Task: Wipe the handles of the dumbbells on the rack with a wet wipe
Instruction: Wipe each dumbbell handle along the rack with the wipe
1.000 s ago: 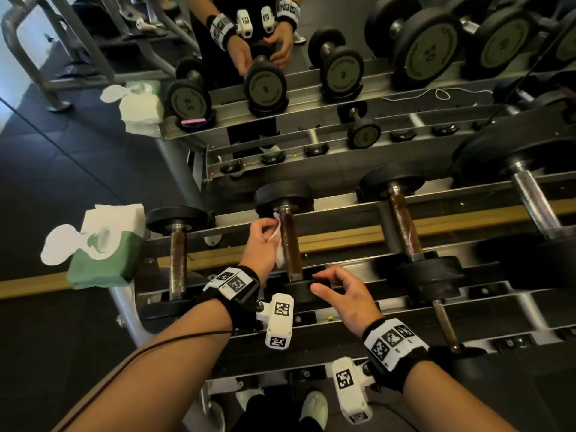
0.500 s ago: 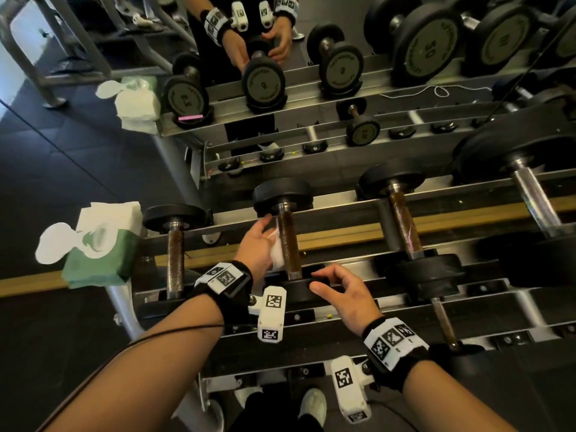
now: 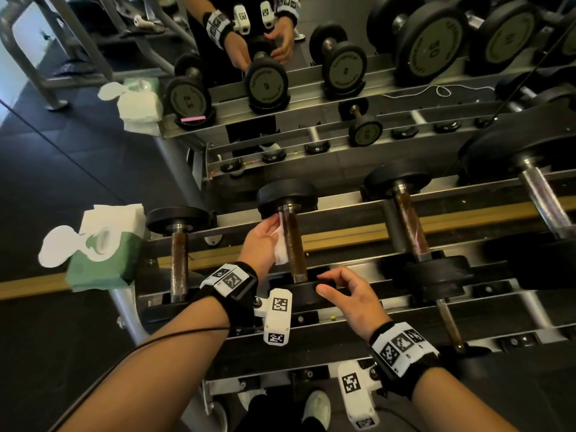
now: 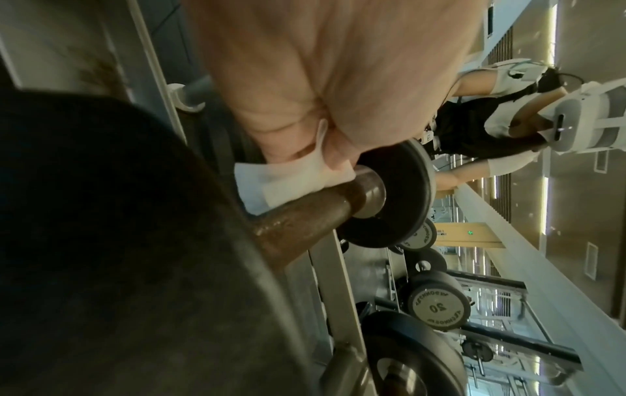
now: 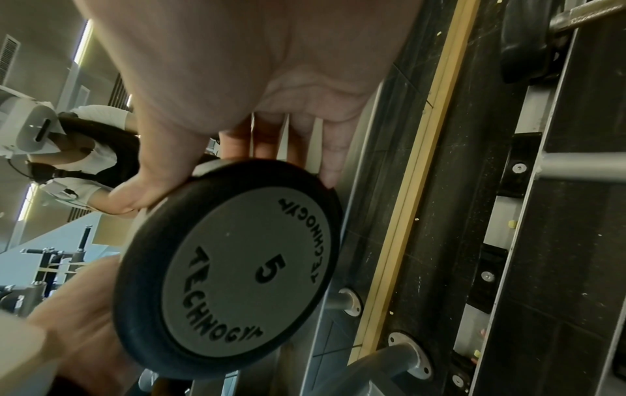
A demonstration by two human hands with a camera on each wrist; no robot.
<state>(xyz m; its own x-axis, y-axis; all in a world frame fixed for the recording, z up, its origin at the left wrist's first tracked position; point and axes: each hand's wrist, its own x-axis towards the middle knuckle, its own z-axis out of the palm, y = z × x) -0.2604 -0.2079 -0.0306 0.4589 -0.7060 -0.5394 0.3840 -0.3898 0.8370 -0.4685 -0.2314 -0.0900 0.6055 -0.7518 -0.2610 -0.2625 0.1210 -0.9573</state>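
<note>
A small dumbbell lies on the rack's top tier with a brown handle [image 3: 293,244] [image 4: 305,214] and black ends. My left hand [image 3: 263,241] [image 4: 321,80] pinches a white wet wipe [image 3: 280,247] [image 4: 284,179] and presses it against the left side of that handle, near the far end. My right hand [image 3: 346,291] [image 5: 237,93] grips the rim of the near end disc [image 3: 299,291] [image 5: 230,268], marked 5, thumb on one side and fingers on the other. Two more dumbbell handles, one to the left [image 3: 178,263] and one to the right [image 3: 408,226], lie beside it.
A green and white wet wipe pack [image 3: 103,247] sits at the rack's left end with its flap open. A larger chrome-handled dumbbell [image 3: 542,201] lies at far right. A mirror behind the rack [image 3: 343,263] reflects the dumbbells and my hands. My shoes [image 3: 314,406] show below.
My left hand has slid the wipe along the handle toward the far end. The right hand has kept its hold on the near disc.
</note>
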